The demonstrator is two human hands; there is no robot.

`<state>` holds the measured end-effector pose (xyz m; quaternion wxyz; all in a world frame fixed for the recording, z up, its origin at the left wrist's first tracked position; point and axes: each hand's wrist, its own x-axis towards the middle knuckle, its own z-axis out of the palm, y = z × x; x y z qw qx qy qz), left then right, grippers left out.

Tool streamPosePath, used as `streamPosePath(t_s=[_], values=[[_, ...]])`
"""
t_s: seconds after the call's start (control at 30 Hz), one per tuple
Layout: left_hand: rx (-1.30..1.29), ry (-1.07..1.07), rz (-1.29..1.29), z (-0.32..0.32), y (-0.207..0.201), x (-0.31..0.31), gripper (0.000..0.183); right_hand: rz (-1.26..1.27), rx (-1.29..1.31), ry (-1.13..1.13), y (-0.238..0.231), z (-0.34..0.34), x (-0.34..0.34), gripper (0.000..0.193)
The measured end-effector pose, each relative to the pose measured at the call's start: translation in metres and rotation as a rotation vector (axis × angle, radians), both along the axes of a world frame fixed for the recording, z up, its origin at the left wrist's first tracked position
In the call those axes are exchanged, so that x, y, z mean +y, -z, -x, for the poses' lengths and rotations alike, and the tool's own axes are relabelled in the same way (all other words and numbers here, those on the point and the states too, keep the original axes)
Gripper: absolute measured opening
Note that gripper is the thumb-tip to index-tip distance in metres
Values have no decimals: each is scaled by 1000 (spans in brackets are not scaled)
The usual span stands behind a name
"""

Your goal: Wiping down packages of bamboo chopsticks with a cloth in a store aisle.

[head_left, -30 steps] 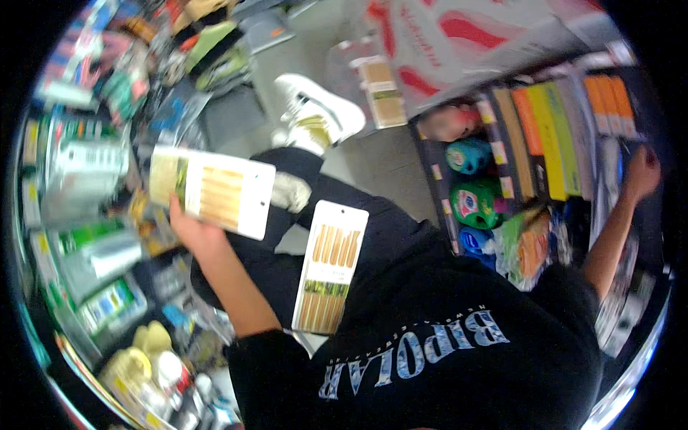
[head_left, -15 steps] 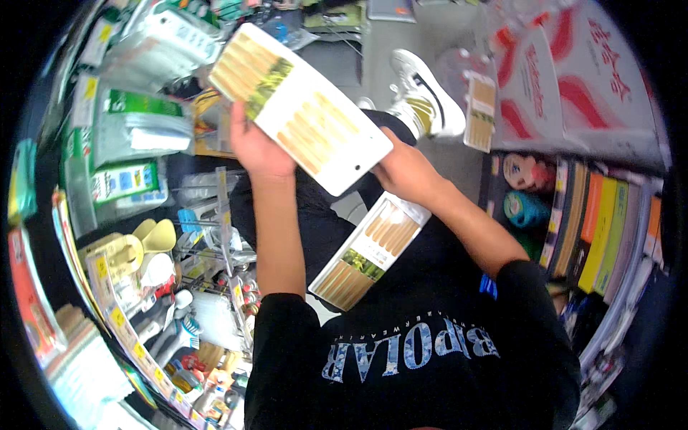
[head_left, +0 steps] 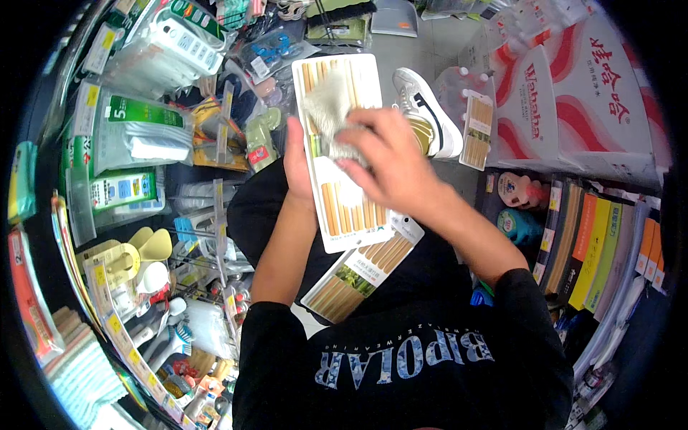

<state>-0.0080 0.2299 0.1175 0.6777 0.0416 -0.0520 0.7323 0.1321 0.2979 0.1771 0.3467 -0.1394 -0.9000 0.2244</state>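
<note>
My left hand grips the left edge of a flat white-backed pack of wooden chopsticks, which stands nearly upright in the view before me. Over its upper half, my right hand is closed on a crumpled grey-white cloth pressed against the pack's front. Both the cloth and the fingers are slightly blurred. A second chopstick pack lies slanted on my lap, partly under the first. Further right, a third chopstick pack rests by some shrink-wrapped bottles.
Shelves on the left carry hanging bagged power strips, cream-coloured scoops and brushes. Red-and-white cartons are stacked at the right, above a row of upright notebooks. A dustpan lies at the far end of the floor.
The held pack has turned from slanting to nearly upright. My right hand has left its lower corner and moved onto its front, now with a cloth in it.
</note>
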Motion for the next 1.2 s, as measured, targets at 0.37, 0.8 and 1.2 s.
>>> streamPosePath(t_s=[0.37, 0.8, 1.2], values=[[448, 84, 202, -18, 16, 11, 84, -397, -150, 53, 13, -9, 1, 43], [256, 437, 55, -28, -8, 15, 82, 142, 320, 349, -41, -29, 99, 14], [358, 278, 8, 2, -5, 13, 88, -204, -385, -206, 21, 5, -37, 12]])
